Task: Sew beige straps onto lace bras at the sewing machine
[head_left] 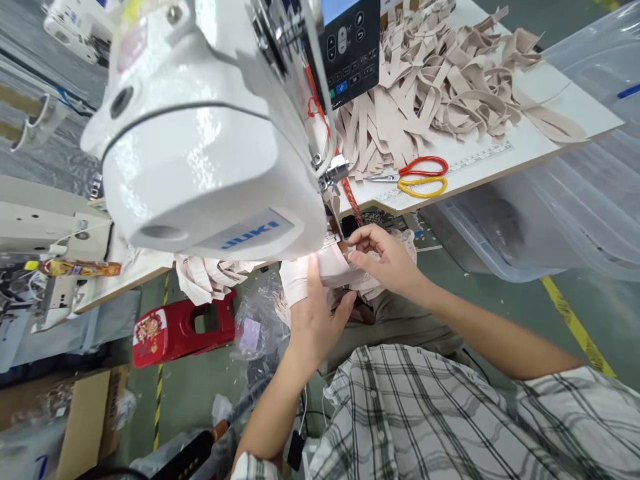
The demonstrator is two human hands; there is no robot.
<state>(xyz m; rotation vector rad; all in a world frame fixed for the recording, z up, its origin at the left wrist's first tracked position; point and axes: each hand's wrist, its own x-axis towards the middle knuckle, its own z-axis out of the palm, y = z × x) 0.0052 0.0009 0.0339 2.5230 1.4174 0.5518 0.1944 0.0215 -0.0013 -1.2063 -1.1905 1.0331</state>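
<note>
A white sewing machine (210, 173) fills the upper left of the head view. Under its needle area lies pale pink fabric (334, 265), partly hidden by the machine head. My left hand (314, 327) rests on this fabric, index finger stretched forward and thumb held apart. Close to the needle, my right hand (387, 263) has its thumb and index finger curled together at the fabric's right side. Whatever those fingertips pinch is too small to make out. More pink fabric with a ruffled look hangs below and behind my right hand.
Scissors with red and yellow handles (423, 177) lie on the white table (560, 100) beside a heap of pink fabric strips (440, 87). A control panel (350, 53) stands behind the needle. Clear plastic bins (500, 220) are at right, a red stool (185, 327) at lower left.
</note>
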